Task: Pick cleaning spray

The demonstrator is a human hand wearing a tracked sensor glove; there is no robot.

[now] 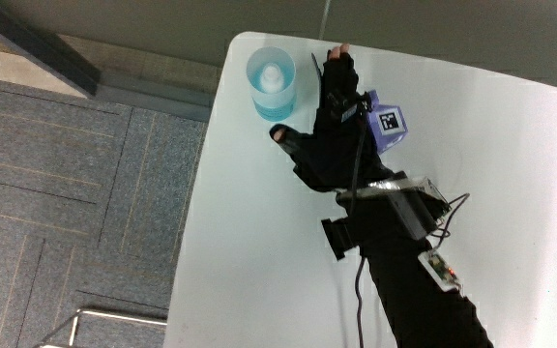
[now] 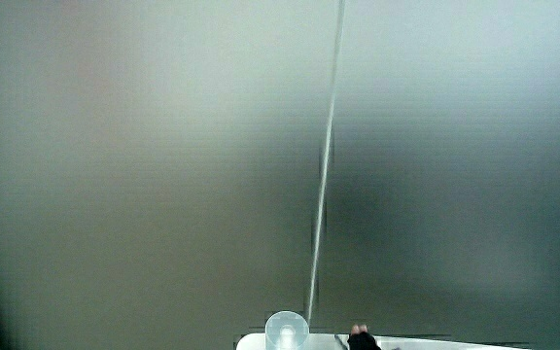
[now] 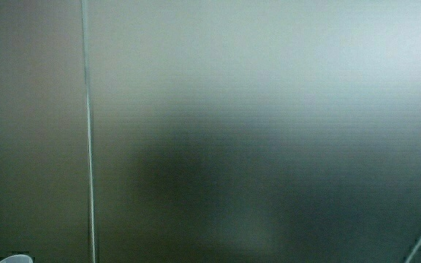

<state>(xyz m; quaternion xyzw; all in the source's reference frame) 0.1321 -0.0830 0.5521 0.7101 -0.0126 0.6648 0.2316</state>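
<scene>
Fingers (image 1: 337, 60) of the hand (image 1: 335, 135) lie stretched and relaxed, holding nothing, just beside the cleaning spray (image 1: 273, 81) with the thumb pointing toward it. That pale blue bottle stands upright near the corner of the white bench (image 1: 259, 232). Grey carpet (image 1: 75, 184) lies past the bench edge. Both side views show mostly pale wall; in a side view the bottle top and fingertips just show.

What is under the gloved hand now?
Only bare white table shows around the hand, which lies beside the cleaning spray bottle. The part beneath its palm is covered.
</scene>
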